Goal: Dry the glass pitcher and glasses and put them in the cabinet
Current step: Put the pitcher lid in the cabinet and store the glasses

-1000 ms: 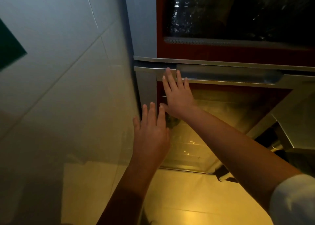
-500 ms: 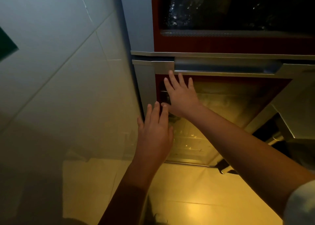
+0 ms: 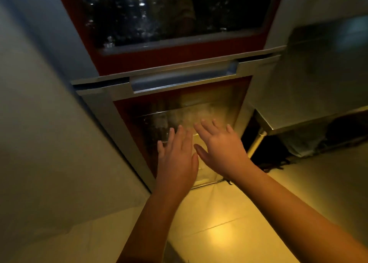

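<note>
Both hands are empty, fingers spread flat: the left hand (image 3: 176, 159) and right hand (image 3: 221, 149) side by side before the lower glass-fronted red cabinet door with its steel frame (image 3: 211, 111). Blurred glassware shows behind the pane. Above the door runs a long recessed metal handle (image 3: 183, 77); glossy yellow-lit floor tiles (image 3: 229, 223) lie open below.

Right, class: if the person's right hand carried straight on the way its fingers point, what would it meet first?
Probably the glass front of the lower red-framed cabinet door. The right hand is open, fingers aimed at that pane; whether they touch it already is unclear.
</note>
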Available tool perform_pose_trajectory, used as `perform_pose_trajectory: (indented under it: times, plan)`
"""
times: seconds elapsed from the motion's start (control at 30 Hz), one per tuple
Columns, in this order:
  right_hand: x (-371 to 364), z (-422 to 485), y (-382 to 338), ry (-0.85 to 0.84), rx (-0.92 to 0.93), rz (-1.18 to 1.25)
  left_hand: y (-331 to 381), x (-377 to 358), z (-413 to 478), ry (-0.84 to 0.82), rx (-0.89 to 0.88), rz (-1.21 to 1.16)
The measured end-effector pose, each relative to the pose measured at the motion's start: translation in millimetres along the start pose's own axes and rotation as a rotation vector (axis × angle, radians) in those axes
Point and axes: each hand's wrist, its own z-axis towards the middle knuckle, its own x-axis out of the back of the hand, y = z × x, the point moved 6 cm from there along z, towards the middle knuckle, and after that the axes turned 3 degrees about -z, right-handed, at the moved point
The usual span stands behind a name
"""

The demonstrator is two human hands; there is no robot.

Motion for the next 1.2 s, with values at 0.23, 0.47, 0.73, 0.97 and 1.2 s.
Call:
perform_pose_trajectory:
  times: [0.23,0.47,0.73,0.97,1.2]
  plan:
    - [14.7,-62.4,83.8,0.051,-0.280,0.048,86.9,-33.7,22.8,-0.101,-0.283,0.030]
    - [26.9,-130.4,171.3,0.187,-0.519,0.010,185.2,-75.3,23.6,-0.181,-0.486,0.021]
    - [52.2,-205.3,290.9,0.348,-0.623,-0.045,325.1,-115.4,21.8,-0.150,-0.633,-0.036]
    - [69.6,-279.5,391.9,0.343,-0.744,-0.095,434.8,-164.7,16.1,-0.191,-0.735,-0.026]
    - [64.8,-338.7,458.6,0.315,-0.936,-0.089,517.8,-208.2,9.8,-0.287,-0.888,-0.038]
